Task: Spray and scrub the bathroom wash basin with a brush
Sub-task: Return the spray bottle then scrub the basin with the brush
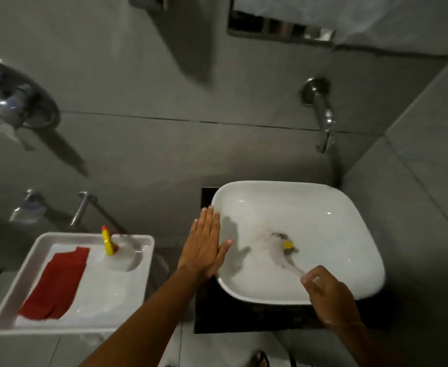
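Grey wall; tray [5, 303] holding red cloth [56, 284], bottle [108, 243] beside basin [350, 207].

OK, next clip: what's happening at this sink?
A person is scrubbing the white wash basin. The right hand grips a clear-handled brush, its head blurred down near the drain. The left hand lies flat and open against the basin's left rim. A spray bottle and a red cloth sit in a white tray to the left.

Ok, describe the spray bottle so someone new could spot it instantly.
Left of the white wash basin sits a white tray. The spray bottle stands in its far right corner, beside a flat red cloth. It alone is upright, clear, with a yellow and red nozzle.
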